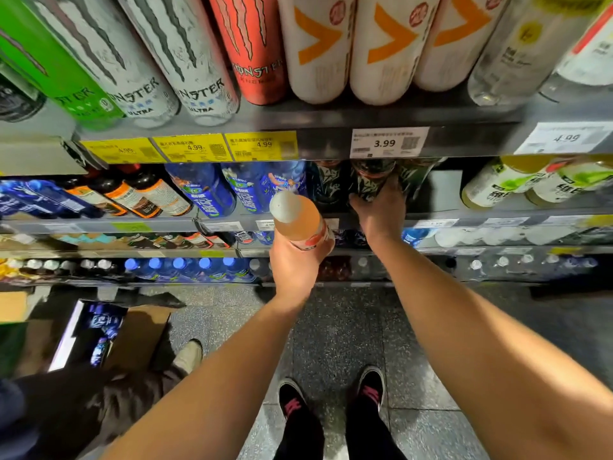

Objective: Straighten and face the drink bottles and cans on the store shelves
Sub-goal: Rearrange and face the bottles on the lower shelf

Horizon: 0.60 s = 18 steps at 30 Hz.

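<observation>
At a store drinks aisle, a person's left hand (295,260) grips the lower body of an orange bottle (296,216), holding it clear of the shelves with its white cap toward the camera. Just beside it, the right hand (381,210) reaches into the second shelf (438,216), fingers curled round a dark bottle (370,179) standing between others of its kind. Blue bottles (229,190) line the same shelf to the left. Above, Monster cans (185,61) and white-and-orange bottles (384,48) stand over price tags (388,142). An open cardboard box (132,336) sits on the floor below.
</observation>
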Available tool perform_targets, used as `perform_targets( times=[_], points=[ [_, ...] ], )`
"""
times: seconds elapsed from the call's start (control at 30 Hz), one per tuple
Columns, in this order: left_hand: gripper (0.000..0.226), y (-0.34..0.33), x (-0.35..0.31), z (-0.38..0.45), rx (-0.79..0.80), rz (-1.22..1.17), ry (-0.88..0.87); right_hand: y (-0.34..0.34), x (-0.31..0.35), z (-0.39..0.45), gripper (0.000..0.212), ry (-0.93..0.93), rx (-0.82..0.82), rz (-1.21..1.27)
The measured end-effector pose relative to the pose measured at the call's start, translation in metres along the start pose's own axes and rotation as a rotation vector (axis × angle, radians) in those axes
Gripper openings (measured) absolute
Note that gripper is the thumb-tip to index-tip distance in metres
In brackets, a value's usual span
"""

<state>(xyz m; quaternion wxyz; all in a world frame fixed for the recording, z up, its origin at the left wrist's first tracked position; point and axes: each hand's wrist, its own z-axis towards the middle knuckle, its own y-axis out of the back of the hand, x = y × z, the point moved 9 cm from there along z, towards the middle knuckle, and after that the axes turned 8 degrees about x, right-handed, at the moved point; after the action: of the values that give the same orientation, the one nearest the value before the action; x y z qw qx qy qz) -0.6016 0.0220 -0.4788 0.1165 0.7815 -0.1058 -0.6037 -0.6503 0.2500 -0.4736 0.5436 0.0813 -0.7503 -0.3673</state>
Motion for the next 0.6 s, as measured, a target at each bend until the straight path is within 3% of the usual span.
perform_targets(
  times=[0.13, 0.23, 0.47, 0.6],
  points=[
    [0.064, 0.001, -0.001, 0.000, -0.014, 0.044, 0.045, 0.001, -0.003, -0.003, 0.080, -0.021, 0.034, -0.010],
    [0.058, -0.002, -0.012, -0.004, 0.018, 0.054, -0.021, 0.009, -0.007, -0.019, 0.088, -0.038, 0.076, 0.007],
    [0.055, -0.036, -0.053, -0.025, 0.123, -0.006, -0.143, 0.068, -0.043, -0.069, 0.049, -0.128, -0.044, 0.248],
    [0.054, -0.083, -0.068, -0.032, 0.199, 0.002, -0.133, 0.110, -0.072, -0.068, 0.049, -0.171, -0.102, 0.272]
  ],
)
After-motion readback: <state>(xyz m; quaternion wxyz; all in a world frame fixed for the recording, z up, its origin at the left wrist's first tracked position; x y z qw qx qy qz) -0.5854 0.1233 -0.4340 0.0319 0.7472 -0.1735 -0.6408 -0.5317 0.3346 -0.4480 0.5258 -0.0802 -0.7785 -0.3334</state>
